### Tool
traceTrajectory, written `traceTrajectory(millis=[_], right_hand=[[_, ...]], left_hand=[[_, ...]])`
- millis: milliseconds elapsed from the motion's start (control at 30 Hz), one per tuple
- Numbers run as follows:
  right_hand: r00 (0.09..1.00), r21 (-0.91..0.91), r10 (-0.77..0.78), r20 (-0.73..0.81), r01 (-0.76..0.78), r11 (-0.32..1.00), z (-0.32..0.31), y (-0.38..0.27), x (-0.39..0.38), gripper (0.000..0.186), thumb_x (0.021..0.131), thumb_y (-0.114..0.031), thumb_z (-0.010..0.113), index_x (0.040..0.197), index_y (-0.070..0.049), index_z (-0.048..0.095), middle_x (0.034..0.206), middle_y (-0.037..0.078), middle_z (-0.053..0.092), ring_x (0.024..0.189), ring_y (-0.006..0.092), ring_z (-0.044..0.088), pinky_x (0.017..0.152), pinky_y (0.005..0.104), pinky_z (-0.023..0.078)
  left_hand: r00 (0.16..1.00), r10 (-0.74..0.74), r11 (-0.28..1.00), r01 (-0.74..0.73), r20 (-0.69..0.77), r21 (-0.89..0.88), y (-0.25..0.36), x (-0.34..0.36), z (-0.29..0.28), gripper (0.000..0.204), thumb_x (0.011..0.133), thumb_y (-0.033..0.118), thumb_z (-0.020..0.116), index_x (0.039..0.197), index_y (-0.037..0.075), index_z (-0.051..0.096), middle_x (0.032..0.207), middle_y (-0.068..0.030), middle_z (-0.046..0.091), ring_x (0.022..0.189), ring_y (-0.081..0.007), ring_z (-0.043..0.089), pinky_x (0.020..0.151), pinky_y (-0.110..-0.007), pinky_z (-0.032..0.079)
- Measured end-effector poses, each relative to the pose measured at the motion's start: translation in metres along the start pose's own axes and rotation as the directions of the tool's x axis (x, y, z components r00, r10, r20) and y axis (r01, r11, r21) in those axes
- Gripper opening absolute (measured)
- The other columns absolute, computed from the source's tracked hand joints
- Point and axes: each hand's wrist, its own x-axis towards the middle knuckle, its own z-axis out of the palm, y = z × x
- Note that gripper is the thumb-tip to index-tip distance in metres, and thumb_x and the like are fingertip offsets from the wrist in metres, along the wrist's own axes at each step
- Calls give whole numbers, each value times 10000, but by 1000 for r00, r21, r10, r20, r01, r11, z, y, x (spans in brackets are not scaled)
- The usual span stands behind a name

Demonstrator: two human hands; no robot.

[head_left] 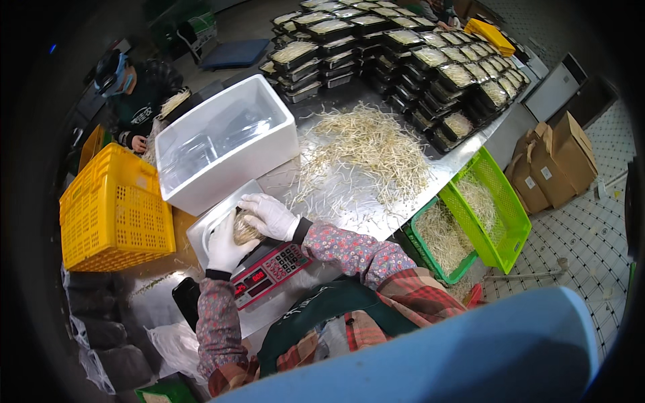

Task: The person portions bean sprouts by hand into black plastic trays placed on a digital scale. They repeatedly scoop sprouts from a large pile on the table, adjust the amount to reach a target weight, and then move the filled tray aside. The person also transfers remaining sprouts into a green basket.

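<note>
Bean sprouts (pixel 246 230), a small pale clump, sit over the metal pan (pixel 196 236) of the scale, with the left hand (pixel 228 244) curled around one side and the right hand (pixel 270 216) closed over the other; the fingers' undersides are hidden. Loose strands could slip out if the squeeze is uneven, thin stems could snap if it is too hard, and palms bearing down on the pan could throw off the reading. The gloves look like soft white knit, the clump tangled and stringy, the red scale (pixel 272 274) hard plastic with square keys. Just beyond, the foam box (pixel 228 168) is smooth, boxy and matt white, while a wiry heap (pixel 369 151) spreads over the shiny metal table (pixel 366 216); a sleeve brushing it could drag strands off the edge. Farther out stand a perforated yellow crate (pixel 134 218), a slotted lime-green basket (pixel 514 235) and stacked black trays (pixel 396 64) under glossy clear film
</note>
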Motion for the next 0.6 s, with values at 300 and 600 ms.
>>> traceTrajectory(millis=[300,600], right_hand=[[904,-252,410,-123,-428,868,-143,108,-108,520,862,-298,697,1327,-109,562,1330,139,553,1223,334,514,1051,422,404],[760,-638,607,-234,-591,494,-281,232,-191,908,701,-343,827,1455,-101,384,1481,168,389,1365,377,369,1114,485,324]], left_hand=[[972,95,981,-127,-213,-145,128,34,-10,842,670,175,857,1380,-45,462,1353,-211,540,1253,-360,517,1064,-412,412],[916,267,955,-210,299,-209,190,144,217,993,670,319,839,1488,46,347,1506,-197,379,1369,-366,391,1102,-449,369]])
